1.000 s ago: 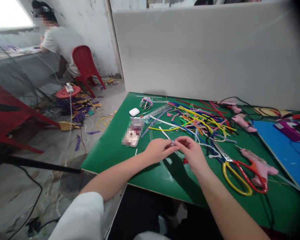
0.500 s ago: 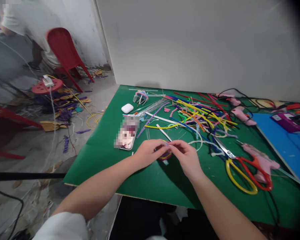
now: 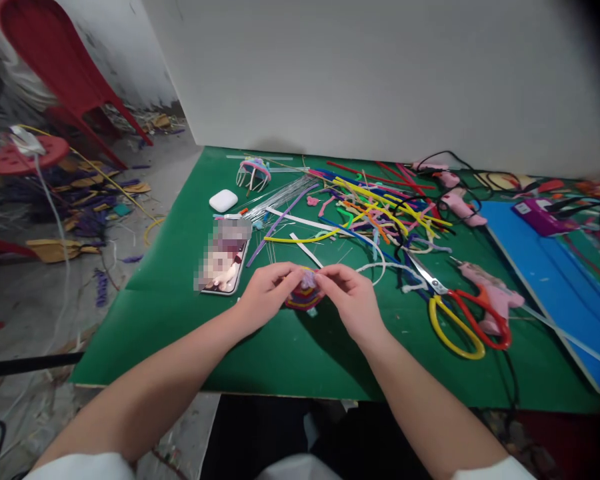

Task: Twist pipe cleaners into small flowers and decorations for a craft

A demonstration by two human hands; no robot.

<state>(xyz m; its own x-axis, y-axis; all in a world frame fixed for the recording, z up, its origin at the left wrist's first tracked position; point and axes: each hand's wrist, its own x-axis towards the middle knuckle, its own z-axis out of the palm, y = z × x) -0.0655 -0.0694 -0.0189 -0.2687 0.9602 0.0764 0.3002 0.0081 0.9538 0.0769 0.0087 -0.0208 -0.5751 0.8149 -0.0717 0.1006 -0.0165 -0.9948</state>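
Between my hands, near the middle of the green table, is a small round craft piece (image 3: 304, 297) with red, yellow and purple bands and a lilac tuft on top. My left hand (image 3: 270, 291) pinches its left side. The fingertips of my right hand (image 3: 347, 293) are closed on its right upper edge, by the tuft. Beyond the hands lie a white strip (image 3: 306, 250) and a heap of coloured pipe cleaners (image 3: 380, 210). A phone (image 3: 226, 257) rests to the left of my left hand.
Scissors with yellow and red handles (image 3: 455, 307) lie right of my hands, beside a pink glue gun (image 3: 493, 293). Further right is a blue board (image 3: 545, 287). A white case (image 3: 223, 200) and a small domed craft frame (image 3: 253, 175) stand at the back left.
The view has shifted right and slightly down. The craft piece shows more of its banded face and tuft between my hands, which still grip it.
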